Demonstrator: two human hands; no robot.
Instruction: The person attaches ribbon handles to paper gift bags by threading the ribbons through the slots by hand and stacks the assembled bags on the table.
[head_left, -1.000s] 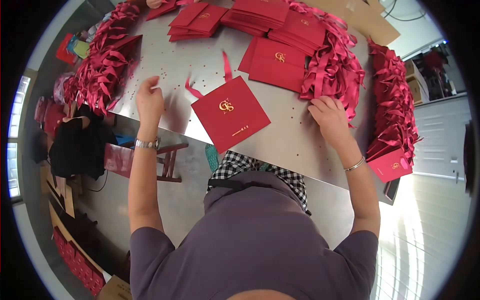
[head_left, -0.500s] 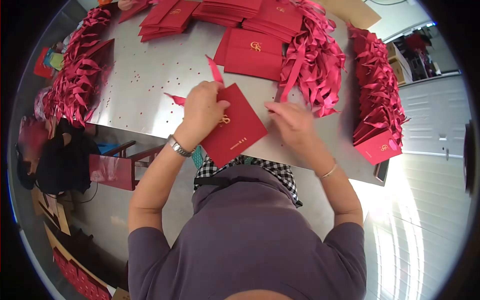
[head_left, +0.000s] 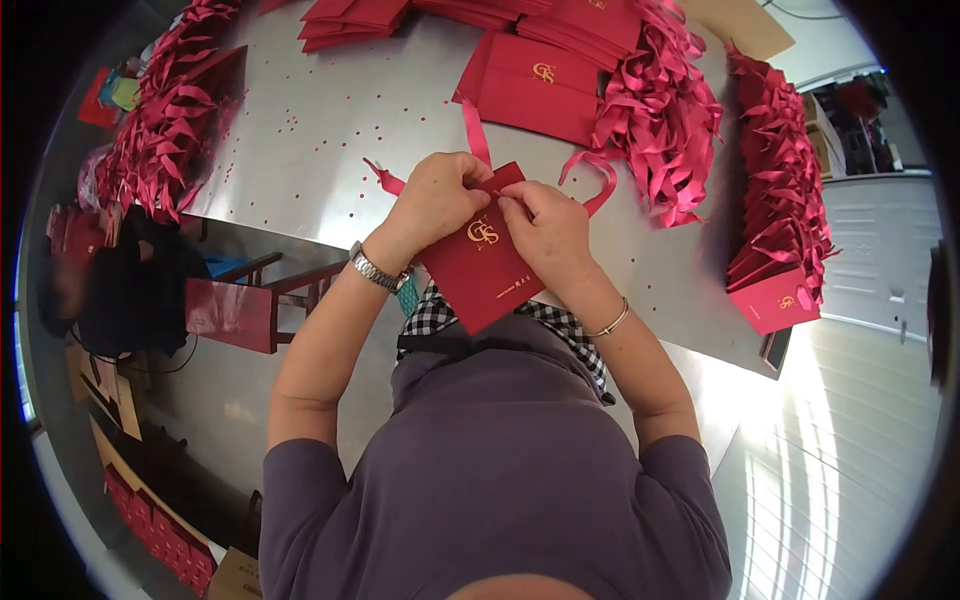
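A red card bag [head_left: 478, 270] with a gold logo is tilted at the table's front edge. My left hand [head_left: 437, 203] pinches its upper corner on the left side, with fingers closed. Close beside it, my right hand [head_left: 548, 232] is closed at the same corner, holding a red ribbon [head_left: 604, 185] that loops out to the right behind the hand. Another ribbon end [head_left: 475, 130] stands up above the left fingers, and a shorter one pokes out left of that hand. The fingertips hide where ribbon and bag meet.
Stacked red bags [head_left: 540, 85] lie at the back beside a heap of loose ribbons [head_left: 660, 125]. Rows of ribboned bags stand at the left [head_left: 165, 140] and right [head_left: 780, 190]. A stool [head_left: 232, 312] and a person in black [head_left: 135, 285] are at the left.
Both hands have come together at the bag's top corner. The right hand has brought a ribbon over from the heap, and the left has taken hold of the bag.
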